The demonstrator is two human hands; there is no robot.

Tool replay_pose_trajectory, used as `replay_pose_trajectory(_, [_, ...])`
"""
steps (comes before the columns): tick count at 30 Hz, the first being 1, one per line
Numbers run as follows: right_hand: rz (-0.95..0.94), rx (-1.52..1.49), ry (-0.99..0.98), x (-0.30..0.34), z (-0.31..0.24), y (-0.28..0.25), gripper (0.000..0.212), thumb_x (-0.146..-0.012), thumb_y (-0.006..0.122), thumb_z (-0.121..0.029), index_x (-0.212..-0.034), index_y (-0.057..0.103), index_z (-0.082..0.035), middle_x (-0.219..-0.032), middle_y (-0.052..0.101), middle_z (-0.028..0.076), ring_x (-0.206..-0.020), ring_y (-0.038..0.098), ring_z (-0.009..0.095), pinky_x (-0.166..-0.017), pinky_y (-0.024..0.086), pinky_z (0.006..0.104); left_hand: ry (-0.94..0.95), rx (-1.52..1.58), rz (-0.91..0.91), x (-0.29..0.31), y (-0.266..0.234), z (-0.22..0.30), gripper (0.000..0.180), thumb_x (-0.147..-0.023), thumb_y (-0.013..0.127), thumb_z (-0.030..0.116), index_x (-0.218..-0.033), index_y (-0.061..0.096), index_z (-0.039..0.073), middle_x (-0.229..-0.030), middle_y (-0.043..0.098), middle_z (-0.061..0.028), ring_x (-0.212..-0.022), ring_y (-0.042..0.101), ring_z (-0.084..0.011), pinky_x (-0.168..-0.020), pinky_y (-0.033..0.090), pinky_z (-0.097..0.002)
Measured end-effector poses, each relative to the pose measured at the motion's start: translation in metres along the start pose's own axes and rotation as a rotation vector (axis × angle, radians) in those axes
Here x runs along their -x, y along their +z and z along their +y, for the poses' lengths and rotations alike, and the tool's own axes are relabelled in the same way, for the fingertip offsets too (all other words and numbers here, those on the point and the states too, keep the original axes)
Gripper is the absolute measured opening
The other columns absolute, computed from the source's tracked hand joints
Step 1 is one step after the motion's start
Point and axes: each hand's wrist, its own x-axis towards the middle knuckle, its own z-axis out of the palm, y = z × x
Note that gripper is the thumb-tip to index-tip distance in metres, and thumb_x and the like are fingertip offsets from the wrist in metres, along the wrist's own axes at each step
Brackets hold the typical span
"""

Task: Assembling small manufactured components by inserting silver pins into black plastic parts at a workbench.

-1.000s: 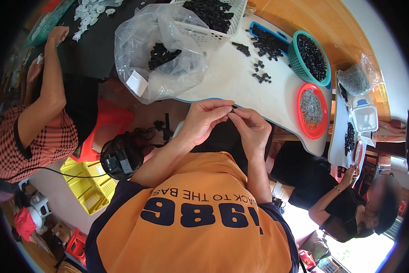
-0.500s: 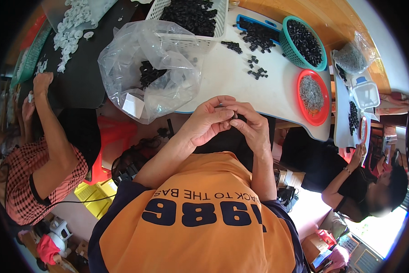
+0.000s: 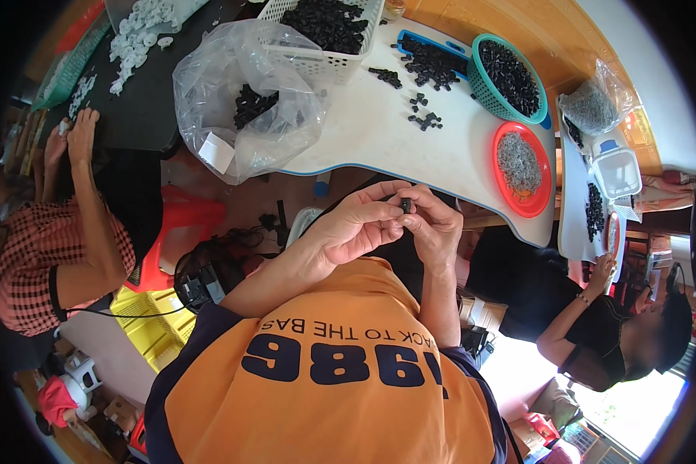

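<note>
Both hands meet in front of my chest, just off the near edge of the table. Between their fingertips is a small black plastic part (image 3: 406, 205), too small for its details to show. My left hand (image 3: 357, 226) is closed, its thumb and forefinger pinched against one side of the part. On the other side, the thumb and fingers of my right hand (image 3: 434, 232) close on it. Beyond them, loose black parts (image 3: 426, 121) of similar look are scattered on the white tabletop (image 3: 363, 131).
A clear plastic bag (image 3: 286, 127) with black parts lies at the table's left, before a white basket (image 3: 348, 62). On the right stand a green basket (image 3: 483, 89) of black parts and a red plate (image 3: 543, 189) of small metallic pieces. Co-workers sit at both sides.
My hands have turned a little, and the black part now shows more plainly between the fingertips. The whole view has shifted slightly. The left co-worker's hands have come closer together.
</note>
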Motion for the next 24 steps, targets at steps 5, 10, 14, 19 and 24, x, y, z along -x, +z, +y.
replay_pose_trajectory(5, [0.009,0.073,-0.077,0.003,-0.006,-0.014,0.031,-0.076,0.078,-0.006,-0.105,0.07,0.002,-0.088,0.064,0.006,-0.078,0.052,0.014,-0.071,0.044,0.026,0.016,-0.02,0.059,-0.009,0.013,-0.013,0.037,-0.09,0.059,-0.001,-0.126,0.053,0.004,-0.099,0.063,-0.0065,-0.078,0.059,-0.0108,-0.069,0.05,-0.0225])
replay_pose_trajectory(10, [0.014,0.047,-0.081,-0.003,-0.011,-0.019,0.029,-0.077,0.077,-0.006,-0.103,0.07,0.001,-0.087,0.064,0.004,-0.079,0.053,0.014,-0.073,0.045,0.0265,0.024,-0.044,0.048,-0.016,0.014,-0.012,0.038,-0.092,0.059,0.001,-0.128,0.052,0.004,-0.1,0.063,-0.0064,-0.08,0.06,-0.0103,-0.069,0.05,-0.0224])
replay_pose_trajectory(14, [0.028,0.183,-0.045,-0.007,-0.012,-0.021,0.026,-0.077,0.077,-0.006,-0.102,0.07,-0.001,-0.086,0.064,0.004,-0.081,0.054,0.014,-0.076,0.045,0.0271,0.02,-0.046,0.108,-0.023,0.011,-0.007,0.035,-0.092,0.061,0.005,-0.127,0.054,0.005,-0.097,0.063,-0.0048,-0.078,0.061,-0.0094,-0.069,0.051,-0.0223])
replay_pose_trajectory(19, [0.081,0.297,-0.086,-0.009,-0.002,-0.019,0.024,-0.078,0.076,-0.007,-0.101,0.069,-0.003,-0.086,0.064,0.003,-0.082,0.055,0.015,-0.079,0.046,0.0279,0.005,-0.022,0.178,-0.033,0.006,-0.007,0.032,-0.092,0.065,0.007,-0.124,0.059,0.006,-0.092,0.064,-0.0031,-0.076,0.061,-0.0083,-0.067,0.052,-0.0212])
replay_pose_trajectory(24, [0.054,0.126,-0.001,-0.023,0.011,-0.034,0.031,-0.084,0.068,-0.005,-0.114,0.065,-0.004,-0.102,0.066,0.003,-0.089,0.055,0.013,-0.087,0.042,0.0268,0.001,-0.103,0.239,-0.046,-0.011,0.002,0.032,-0.093,0.062,0.007,-0.125,0.056,0.004,-0.102,0.063,-0.0032,-0.084,0.062,-0.0084,-0.072,0.053,-0.0207])
